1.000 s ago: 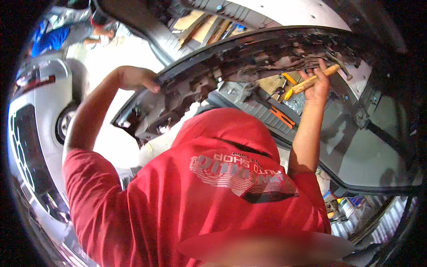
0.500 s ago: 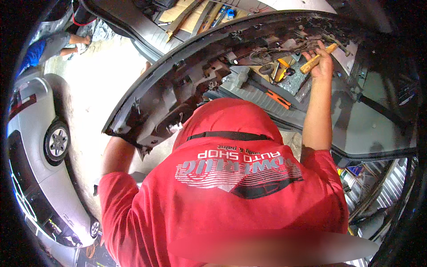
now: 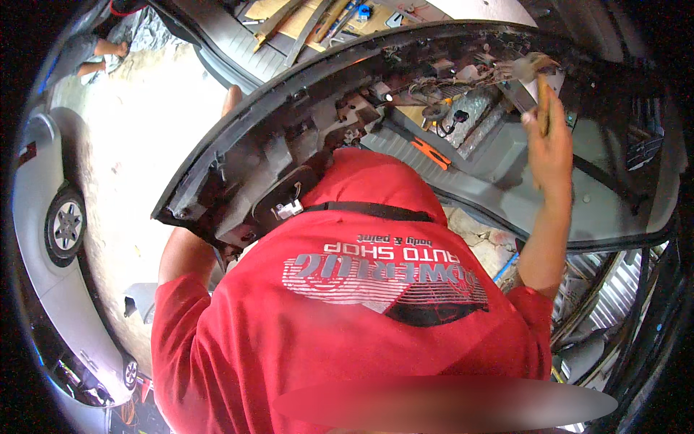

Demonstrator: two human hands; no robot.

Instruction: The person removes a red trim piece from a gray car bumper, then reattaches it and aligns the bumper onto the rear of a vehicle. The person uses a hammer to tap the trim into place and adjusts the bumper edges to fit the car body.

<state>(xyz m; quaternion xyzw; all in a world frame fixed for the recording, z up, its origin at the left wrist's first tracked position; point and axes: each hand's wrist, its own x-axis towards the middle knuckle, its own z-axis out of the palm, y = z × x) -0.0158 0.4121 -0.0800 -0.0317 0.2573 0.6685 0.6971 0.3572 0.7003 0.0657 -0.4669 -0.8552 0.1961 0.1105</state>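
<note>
A long, curved black car bumper [image 3: 271, 141] lies across in front of me, its inner side with clips, brackets and wiring facing me. My left arm passes under its near left end. Of my left hand [image 3: 233, 99], only a finger shows past the far edge; the rest is hidden behind the bumper. My right hand [image 3: 549, 148] is closed round the wooden handle of a hammer [image 3: 543, 105]. The hammer's head is smeared by motion, close to the bumper's right part; whether it touches is unclear. A white connector [image 3: 289, 209] hangs at the bumper's near edge.
Orange-handled pliers [image 3: 431, 154] lie on a grey car panel [image 3: 499, 170] beyond the bumper. Wood strips [image 3: 318, 25] and tools lie at the top. A silver car [image 3: 65, 267] stands at left, and another person's hand [image 3: 116, 49] shows at upper left.
My right hand has swung right and turned the hammer from lying slantwise to upright, head toward the bumper. The view has shifted a little. The yellow tool beyond the bumper is no longer seen.
</note>
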